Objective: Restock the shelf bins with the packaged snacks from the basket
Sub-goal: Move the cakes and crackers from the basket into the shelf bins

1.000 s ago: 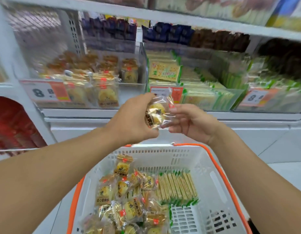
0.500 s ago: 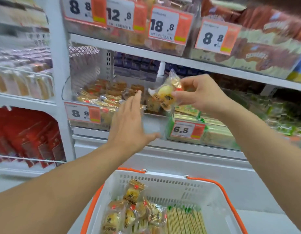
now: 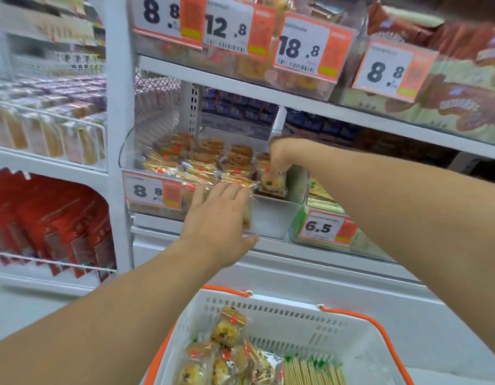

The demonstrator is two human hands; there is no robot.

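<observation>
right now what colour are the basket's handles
Orange, against the white basket; the handles show best in the head view.

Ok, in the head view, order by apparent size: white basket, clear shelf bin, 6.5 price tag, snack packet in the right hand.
1. white basket, nearest the camera, which inflates it
2. clear shelf bin
3. 6.5 price tag
4. snack packet, partly hidden by the right hand

A: Bright, even, cool store light; shadows faint. Wide-angle bend: the white upright shelf post (image 3: 117, 134) bows.

B: Motion blur smears the left and top edges. The white-and-orange price tags (image 3: 302, 48) read clearly; clear plastic bin (image 3: 271, 218) shows soft glare.
</observation>
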